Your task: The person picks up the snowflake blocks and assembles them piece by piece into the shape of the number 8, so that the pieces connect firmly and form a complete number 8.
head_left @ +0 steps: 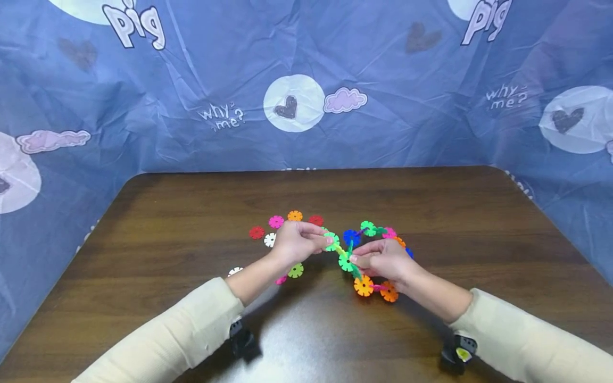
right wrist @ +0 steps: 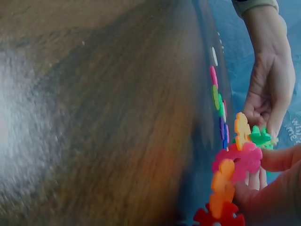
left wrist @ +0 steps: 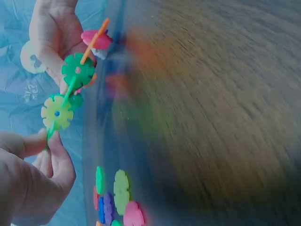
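A chain of interlocking plastic snowflake discs stretches between the two hands, close over the table. My left hand (head_left: 296, 243) pinches the light green disc (head_left: 331, 241) at its left end between thumb and fingers. A yellow disc (left wrist: 57, 113) slots in beside that one. My right hand (head_left: 387, 260) pinches another green disc (head_left: 345, 261) further along. Below it hang orange discs (head_left: 364, 286) joined by a pink piece. The chain curves behind the right hand through a blue disc (head_left: 351, 237) and a green disc (head_left: 367, 228). In the right wrist view, a pink disc (right wrist: 239, 161) sits by the right fingers.
Loose discs lie around the left hand: red (head_left: 256, 232), pink (head_left: 276, 222), orange (head_left: 295, 215) and white (head_left: 270, 240). A lime disc (head_left: 296, 270) lies nearer the front. The brown wooden table (head_left: 191, 207) meets a blue printed cloth (head_left: 297, 48) at the back.
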The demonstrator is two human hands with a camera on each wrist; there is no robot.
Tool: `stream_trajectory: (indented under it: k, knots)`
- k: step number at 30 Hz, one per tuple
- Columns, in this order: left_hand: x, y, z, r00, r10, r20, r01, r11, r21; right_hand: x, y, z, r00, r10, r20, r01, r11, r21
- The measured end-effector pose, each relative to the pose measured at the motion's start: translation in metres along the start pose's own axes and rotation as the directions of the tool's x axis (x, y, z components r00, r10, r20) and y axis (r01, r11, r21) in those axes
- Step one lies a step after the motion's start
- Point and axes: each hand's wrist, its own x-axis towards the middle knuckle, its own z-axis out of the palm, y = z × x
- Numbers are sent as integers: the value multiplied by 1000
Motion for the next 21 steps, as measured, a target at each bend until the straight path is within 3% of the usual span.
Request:
stream_trajectory:
  k: [3,6,11,14,18,19,21]
  knots:
    - [1,0,3,1000,-17,-4,16,992,-122,1,0,2,1000,5,-24,-4,999,42]
    - [3,1,5,999,-52,10,53,981,-187,-2,-1,2,1000,5,-25,-4,999,38]
    - [7,1,4,989,-128,73,140,973,-184,-15,-8,-5,999,-33,-9,30,982,-186]
    - [9,1,3,979,-154,137,173,975,-139,-19,-16,-12,980,-195,-36,167,910,-379]
    - [10,2,3,959,-153,239,173,983,-67,-13,-24,-20,894,-442,-67,329,751,-573]
    - [10,3,4,955,-148,258,167,984,-56,-9,-25,-21,891,-450,-58,332,734,-593]
    - [10,5,5,949,-143,282,163,985,-49,0,-26,-23,914,-406,-12,322,741,-590]
